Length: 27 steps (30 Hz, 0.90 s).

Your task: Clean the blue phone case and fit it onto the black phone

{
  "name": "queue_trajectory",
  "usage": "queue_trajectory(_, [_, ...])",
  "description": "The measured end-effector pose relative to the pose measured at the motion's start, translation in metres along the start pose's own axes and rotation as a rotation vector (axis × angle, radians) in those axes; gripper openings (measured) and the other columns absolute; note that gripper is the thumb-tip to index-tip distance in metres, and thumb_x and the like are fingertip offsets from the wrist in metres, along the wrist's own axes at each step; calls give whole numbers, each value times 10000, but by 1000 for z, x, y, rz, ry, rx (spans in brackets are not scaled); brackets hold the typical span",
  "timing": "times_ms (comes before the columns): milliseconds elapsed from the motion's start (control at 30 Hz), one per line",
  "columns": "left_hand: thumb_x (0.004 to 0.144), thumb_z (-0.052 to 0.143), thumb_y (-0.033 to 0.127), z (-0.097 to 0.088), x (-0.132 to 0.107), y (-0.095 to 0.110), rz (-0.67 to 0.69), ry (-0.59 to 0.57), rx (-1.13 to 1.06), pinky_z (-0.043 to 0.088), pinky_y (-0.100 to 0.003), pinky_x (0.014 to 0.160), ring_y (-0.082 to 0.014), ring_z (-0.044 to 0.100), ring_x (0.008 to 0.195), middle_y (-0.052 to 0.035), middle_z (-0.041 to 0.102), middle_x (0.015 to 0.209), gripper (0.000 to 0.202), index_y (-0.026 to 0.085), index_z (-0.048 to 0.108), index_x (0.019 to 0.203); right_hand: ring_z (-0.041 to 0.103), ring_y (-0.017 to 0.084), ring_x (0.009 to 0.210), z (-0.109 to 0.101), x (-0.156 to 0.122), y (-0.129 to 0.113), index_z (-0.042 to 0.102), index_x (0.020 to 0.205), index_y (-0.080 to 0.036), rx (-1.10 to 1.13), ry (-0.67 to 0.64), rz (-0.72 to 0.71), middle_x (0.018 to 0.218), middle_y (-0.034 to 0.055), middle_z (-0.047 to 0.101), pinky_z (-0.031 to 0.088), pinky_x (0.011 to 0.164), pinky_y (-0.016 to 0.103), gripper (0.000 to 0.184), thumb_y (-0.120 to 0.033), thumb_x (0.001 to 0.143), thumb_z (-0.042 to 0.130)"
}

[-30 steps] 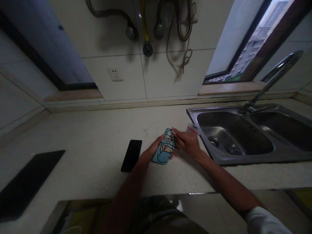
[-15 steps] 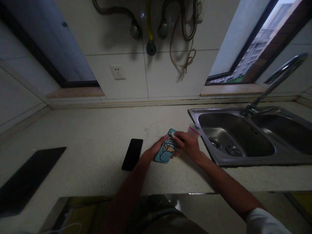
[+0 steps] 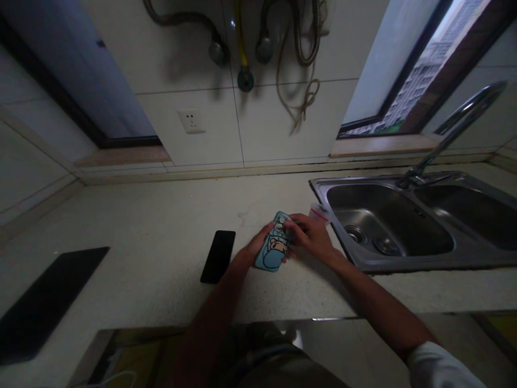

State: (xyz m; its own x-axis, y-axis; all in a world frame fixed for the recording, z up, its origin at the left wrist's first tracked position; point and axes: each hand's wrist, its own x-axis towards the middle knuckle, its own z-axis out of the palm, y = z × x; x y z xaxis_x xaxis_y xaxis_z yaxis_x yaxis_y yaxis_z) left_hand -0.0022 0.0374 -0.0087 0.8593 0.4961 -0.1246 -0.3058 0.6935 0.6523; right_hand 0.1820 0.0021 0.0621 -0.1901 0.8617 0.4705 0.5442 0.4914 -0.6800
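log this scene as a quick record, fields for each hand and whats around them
left hand: holds the blue cartoon phone case from below
right hand: fingers on the case's upper end
beside the hands: black smartphone lying on the counter; small plastic bag with red stripe
surface: pale speckled countertop
nearby: stainless steel double sink, chrome faucet

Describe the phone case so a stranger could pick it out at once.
Start at the double stainless steel sink set in the pale countertop. Just left of its corner, the person's left hand and right hand hold a light-blue phone case. Its cartoon print sets it apart from the plain black phone lying just to its left.
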Motion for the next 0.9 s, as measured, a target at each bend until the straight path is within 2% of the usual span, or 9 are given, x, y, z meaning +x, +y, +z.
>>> queue_trajectory(100, [900,461,693,1,-1,4,66,-20,6,562,-333,583,-271,736,726,-171,751,984,730,103,566,1317,664,144,560,0,0,0,758,972,-166,26,129,-26,784,57,774,481,516,230,336,-438,965,562])
queue_trajectory(167, [897,461,695,0,-2,5,70,-31,13,564,-341,587,-270,734,721,-181,745,1017,733,106,564,1321,700,165,629,1,-1,4,780,986,-178,-28,153,-61,850,77,792,512,577,250,339,-440,966,566])
queue_trajectory(267, [885,475,703,-2,-2,4,15,-46,21,563,-335,581,-273,732,705,-191,746,980,731,83,604,1250,710,180,641,5,-2,13,790,1066,-195,-120,123,-74,823,87,795,517,610,273,358,-441,984,542])
queue_trajectory(433, [907,441,689,-2,1,-4,-31,-23,-11,579,-348,610,-295,746,793,-187,744,1020,669,100,632,1160,673,177,534,9,0,22,750,1192,-188,-226,93,-6,734,83,782,450,511,268,403,-457,990,528])
queue_trajectory(533, [908,435,694,0,2,-6,-57,-1,-23,586,-356,637,-289,747,805,-170,748,1012,655,111,644,1120,683,188,548,9,1,19,776,1118,-190,-302,47,32,711,76,774,433,512,263,370,-432,988,528])
queue_trajectory(633, [896,425,721,4,0,-3,-106,0,9,569,-327,606,-261,734,715,-179,751,906,707,78,663,1069,673,171,547,8,0,12,776,1062,-198,-350,28,19,696,57,760,412,517,247,341,-396,986,509])
queue_trajectory(767, [877,440,737,7,-3,1,-87,-14,65,548,-311,571,-253,717,650,-173,742,797,756,51,662,1105,635,142,509,6,-2,5,754,1063,-170,-239,126,-7,658,43,727,407,506,234,334,-361,971,497])
queue_trajectory(900, [847,488,738,5,-3,3,-10,19,100,516,-289,515,-234,697,614,-150,740,854,762,79,623,1207,597,129,472,4,-4,2,746,1041,-170,-103,276,-28,655,31,715,430,496,244,308,-345,947,509])
